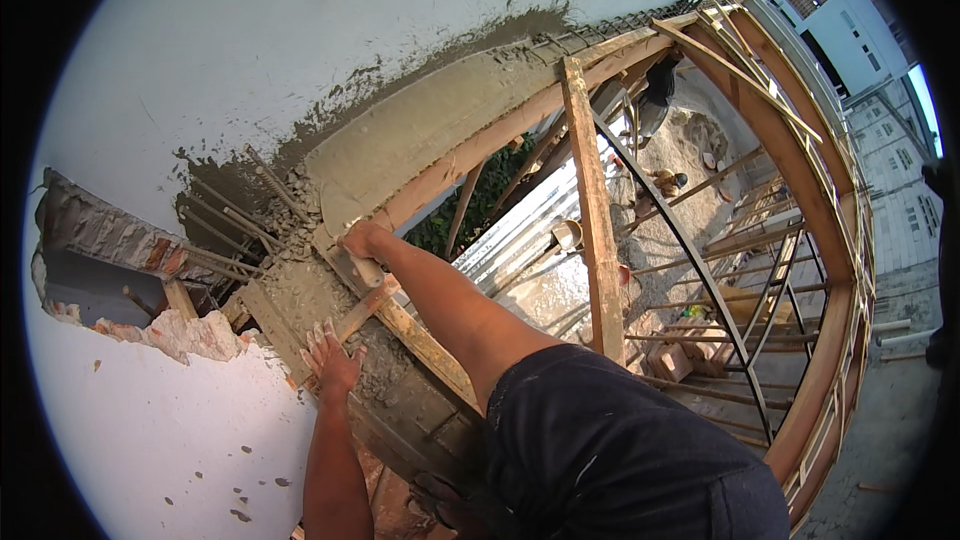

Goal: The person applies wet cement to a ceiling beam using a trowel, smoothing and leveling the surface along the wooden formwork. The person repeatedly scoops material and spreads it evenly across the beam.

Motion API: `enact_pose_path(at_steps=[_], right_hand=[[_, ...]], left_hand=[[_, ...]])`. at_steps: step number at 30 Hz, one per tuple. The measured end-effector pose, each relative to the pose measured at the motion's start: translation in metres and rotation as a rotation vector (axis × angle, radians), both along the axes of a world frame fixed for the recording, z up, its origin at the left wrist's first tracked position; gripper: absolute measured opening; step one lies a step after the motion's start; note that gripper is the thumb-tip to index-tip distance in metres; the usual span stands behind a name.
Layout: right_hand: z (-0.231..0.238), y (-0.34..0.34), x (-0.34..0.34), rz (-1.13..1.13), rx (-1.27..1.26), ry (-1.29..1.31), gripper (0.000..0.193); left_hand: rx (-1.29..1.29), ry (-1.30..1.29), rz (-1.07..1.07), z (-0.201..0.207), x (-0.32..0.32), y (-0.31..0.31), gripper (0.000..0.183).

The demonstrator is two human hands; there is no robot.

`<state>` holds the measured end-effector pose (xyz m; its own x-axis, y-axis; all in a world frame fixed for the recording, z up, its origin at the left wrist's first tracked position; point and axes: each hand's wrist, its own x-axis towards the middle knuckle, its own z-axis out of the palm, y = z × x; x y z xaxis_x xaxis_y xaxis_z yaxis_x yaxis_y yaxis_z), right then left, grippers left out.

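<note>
My right hand (pixel 366 239) is closed round the handle of a wooden float (pixel 345 266), which lies at the near end of a strip of smoothed wet concrete (pixel 430 120). My left hand (pixel 332 358) has its fingers spread, palm down, on the rough grey mortar beside a short wooden strip (pixel 368 308). Lumpy concrete and several bare steel bars (pixel 235 225) lie just beyond my hands. A long formwork board (pixel 480 155) edges the smoothed strip.
A broken opening (pixel 100 285) gapes in the white wall at left. An upright timber (pixel 594 210) and a dark curved bar (pixel 690 220) stand right. Beyond the formwork is a drop to a lower level with sand (pixel 690 150) and a person (pixel 668 182). Curved timber forms (pixel 840 230) ring it.
</note>
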<state>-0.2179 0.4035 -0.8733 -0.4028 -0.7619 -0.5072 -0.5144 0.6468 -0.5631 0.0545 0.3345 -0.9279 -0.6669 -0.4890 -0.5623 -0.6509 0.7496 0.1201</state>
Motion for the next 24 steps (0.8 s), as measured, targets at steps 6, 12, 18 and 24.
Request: enact_pose_path(at_steps=[6, 12, 18, 24], right_hand=[[0.007, 0.004, 0.003, -0.146, -0.016, -0.137, 0.035], [-0.001, 0.009, -0.001, -0.153, -0.113, -0.123, 0.043], [-0.025, 0.002, -0.007, -0.048, -0.098, -0.001, 0.046], [-0.028, -0.005, -0.009, 0.167, 0.003, 0.161, 0.042]], left_hand=[[0.005, -0.001, 0.0, 0.0, 0.001, 0.0, 0.109], [-0.011, -0.04, 0.005, -0.009, 0.0, -0.002, 0.109], [-0.028, -0.016, -0.005, -0.002, 0.0, 0.001, 0.107], [-0.027, 0.003, 0.004, 0.003, 0.0, 0.004, 0.107]])
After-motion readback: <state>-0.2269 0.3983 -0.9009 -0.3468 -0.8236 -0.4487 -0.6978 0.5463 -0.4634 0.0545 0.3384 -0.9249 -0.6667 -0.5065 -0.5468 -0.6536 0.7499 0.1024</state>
